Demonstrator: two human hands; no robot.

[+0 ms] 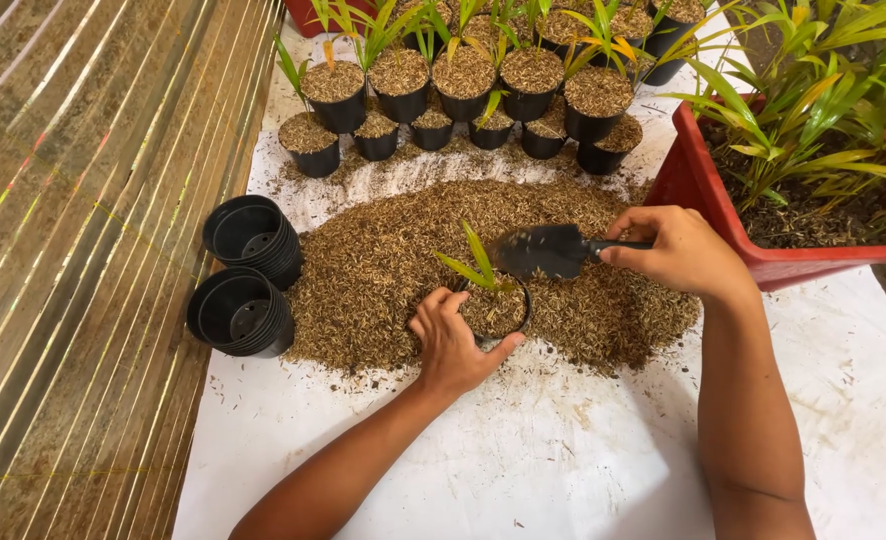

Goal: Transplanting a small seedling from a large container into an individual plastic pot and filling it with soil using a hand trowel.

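- Step in hand, as judged: a small pot is being filled with husk around a seedling, the fill already close to the rim; the next move seems to call for a level, slow tip of the scoop so that husk lands inside the rim and clear of the leaves.
- White ground sheet [563,450]: spread over the ground, stained; everything is carried on it.
- Husk heap [383,270]: brown, loose, mounded mid-sheet, nearer the far edge.
- Red crate [708,195]: at the sheet's right edge, packed with green and yellow seedlings.
- Filled pots [463,85]: rowed along the far edge, several with seedlings.
- Empty black pots [248,270]: two nested stacks lying at the left edge.
- Right hand [678,250]: closed around the handle of a black hand scoop [543,250], blade held just above the pot.
- Left hand [453,345]: cupped against the near wall of the small black pot [493,310], sunk in the heap's near side.
- Seedling [478,260]: few narrow leaves, upright, slightly tilted.
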